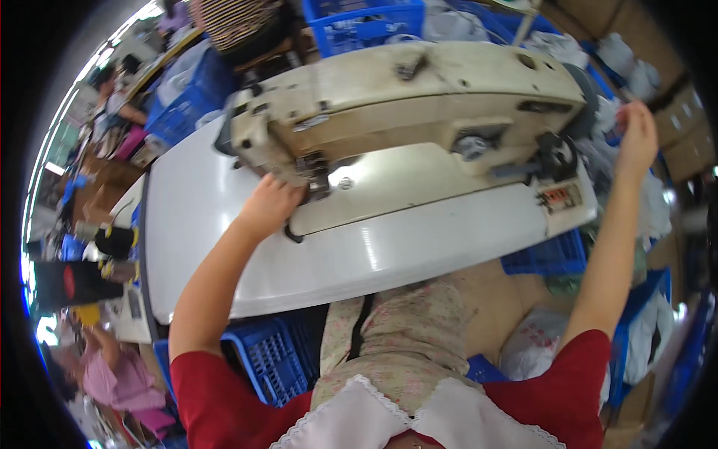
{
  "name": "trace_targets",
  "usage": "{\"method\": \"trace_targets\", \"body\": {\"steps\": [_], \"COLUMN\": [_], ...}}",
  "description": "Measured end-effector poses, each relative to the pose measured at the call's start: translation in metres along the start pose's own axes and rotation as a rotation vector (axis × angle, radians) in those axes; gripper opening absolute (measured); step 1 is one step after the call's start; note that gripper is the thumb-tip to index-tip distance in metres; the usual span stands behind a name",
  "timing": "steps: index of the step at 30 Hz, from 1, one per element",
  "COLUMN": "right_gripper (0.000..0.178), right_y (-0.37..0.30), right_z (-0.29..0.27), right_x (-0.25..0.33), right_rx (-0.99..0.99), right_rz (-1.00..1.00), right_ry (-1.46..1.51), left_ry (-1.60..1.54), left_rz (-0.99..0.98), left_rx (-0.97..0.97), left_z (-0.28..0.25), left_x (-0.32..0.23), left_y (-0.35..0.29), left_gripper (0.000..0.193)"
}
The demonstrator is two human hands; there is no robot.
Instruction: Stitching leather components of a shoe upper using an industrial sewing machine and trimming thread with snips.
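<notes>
A cream-coloured industrial sewing machine (419, 112) stands on a white table in front of me. My left hand (271, 203) is at its needle end, beside the presser foot (314, 176). Its fingers are bent together against the foot area, and their tips are partly hidden, so whatever they pinch does not show. Out to the right, my right hand (637, 135) is raised beyond the dark handwheel (585, 101), apart from it. Those fingers are drawn together at the tips; anything between them is too small to make out.
The white tabletop (202, 217) has a rounded front edge above my lap. Blue crates (366, 26) stand behind the machine, and another blue crate (273, 359) is below the table at left. White plastic bags (535, 344) lie at right. A co-worker in pink (123, 378) sits far left.
</notes>
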State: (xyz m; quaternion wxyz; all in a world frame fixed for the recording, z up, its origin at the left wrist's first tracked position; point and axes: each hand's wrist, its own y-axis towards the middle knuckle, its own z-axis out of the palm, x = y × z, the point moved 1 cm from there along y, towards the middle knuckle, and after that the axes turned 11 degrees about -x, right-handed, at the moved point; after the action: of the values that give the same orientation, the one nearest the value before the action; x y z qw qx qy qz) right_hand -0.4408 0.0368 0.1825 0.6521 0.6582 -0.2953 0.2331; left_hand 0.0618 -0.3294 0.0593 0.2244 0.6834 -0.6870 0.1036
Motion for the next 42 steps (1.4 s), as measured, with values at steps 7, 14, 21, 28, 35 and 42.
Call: {"method": "trace_targets", "body": {"steps": [7,14,21,28,35,42], "right_gripper": [0.016,0.014,0.010,0.015,0.035,0.082], "right_y": [-0.126,-0.138,-0.150,-0.245,-0.330,-0.377], "right_z": [-0.040,-0.061,-0.072,-0.021,0.099,0.195], "right_x": [-0.013,-0.053,-0.021,0.083,0.214,0.265], "right_rx": [0.846,0.918,0.607,0.490,0.934,0.418], "right_rz": [-0.317,-0.403,-0.069,1.436,1.055,-0.050], "right_ry": [-0.661,-0.731,-0.523,0.537,0.754,0.382], "left_ry": [0.182,0.377,0.360,0.331,0.239,-0.016], "left_rz": [0.053,-0.185,-0.245,-0.307,-0.322,-0.394], "left_rx": [0.071,0.361,0.294,0.214,0.208,0.502], "left_z": [0.012,-0.006,-0.013,-0.009,-0.015,-0.049], "left_x": [-0.007,-0.062,-0.066,-0.066,-0.062,-0.058], "left_y": [0.010,0.019,0.006,0.003,0.002,0.032], "left_gripper": [0.046,0.050,0.052,0.049,0.051,0.056]}}
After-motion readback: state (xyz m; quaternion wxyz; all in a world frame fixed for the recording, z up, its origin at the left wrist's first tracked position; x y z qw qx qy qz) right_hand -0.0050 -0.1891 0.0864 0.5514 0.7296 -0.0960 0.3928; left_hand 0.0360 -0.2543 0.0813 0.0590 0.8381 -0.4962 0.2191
